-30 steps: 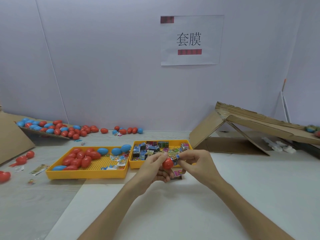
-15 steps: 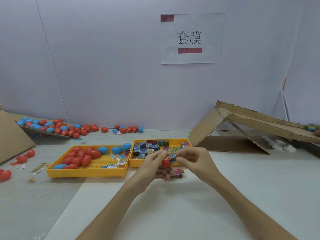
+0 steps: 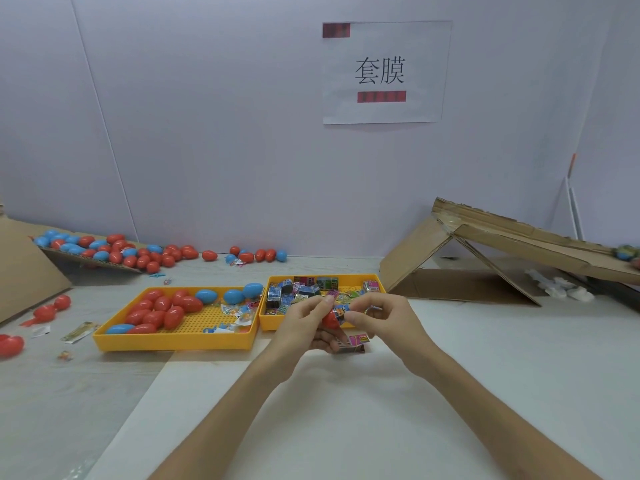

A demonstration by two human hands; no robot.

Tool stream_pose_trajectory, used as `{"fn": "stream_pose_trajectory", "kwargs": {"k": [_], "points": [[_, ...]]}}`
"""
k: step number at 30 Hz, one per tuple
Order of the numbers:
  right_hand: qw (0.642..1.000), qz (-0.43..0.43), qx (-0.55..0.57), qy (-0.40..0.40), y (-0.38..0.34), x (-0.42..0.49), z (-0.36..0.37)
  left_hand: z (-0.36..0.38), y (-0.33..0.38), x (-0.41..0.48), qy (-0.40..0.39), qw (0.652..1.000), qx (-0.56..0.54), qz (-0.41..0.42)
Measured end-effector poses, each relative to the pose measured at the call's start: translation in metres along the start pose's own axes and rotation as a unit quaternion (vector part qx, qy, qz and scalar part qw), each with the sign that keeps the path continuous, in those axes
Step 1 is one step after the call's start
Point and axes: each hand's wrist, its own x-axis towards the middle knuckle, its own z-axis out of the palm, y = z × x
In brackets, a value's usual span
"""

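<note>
The small red plastic egg (image 3: 329, 319) is held just above the desk (image 3: 346, 417), in front of the near edge of the right-hand tray. A colourful printed film sleeve (image 3: 341, 310) covers its right end. The left hand (image 3: 304, 327) grasps the egg from the left with curled fingers, and the right hand (image 3: 388, 318) pinches the sleeve between thumb and forefinger (so both hands are clenched on a piece, neither released). Directly under them a flat pink-and-black printed sleeve (image 3: 356, 341) lies on the desk. Just behind it, a shallow yellow plastic tray of loose sleeves (image 3: 346, 276) stands just beside a wider yellow plastic tray (image 3: 173, 342) of red and blue eggs. A broad stretch of pale desk runs from the hands toward the person and rightward as far as a folded brown cardboard ramp (image 3: 485, 247). More scattered eggs (image 3: 121, 252) line the back wall on the left.
</note>
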Motion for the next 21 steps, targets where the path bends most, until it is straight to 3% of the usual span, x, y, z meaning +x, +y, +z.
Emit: {"fn": "stream_pose_trajectory", "kwargs": {"k": [10,21], "points": [[0.991,0.080,0.099,-0.035,-0.0001,-0.0005,0.0034,0.0014,0.0028,-0.0025,0.013,1.000,-0.001,0.029],[0.997,0.041,0.060,-0.004,0.0043,-0.0019,0.0090,0.0045,-0.0020,-0.0019,0.052,0.997,0.005,0.058]]}}
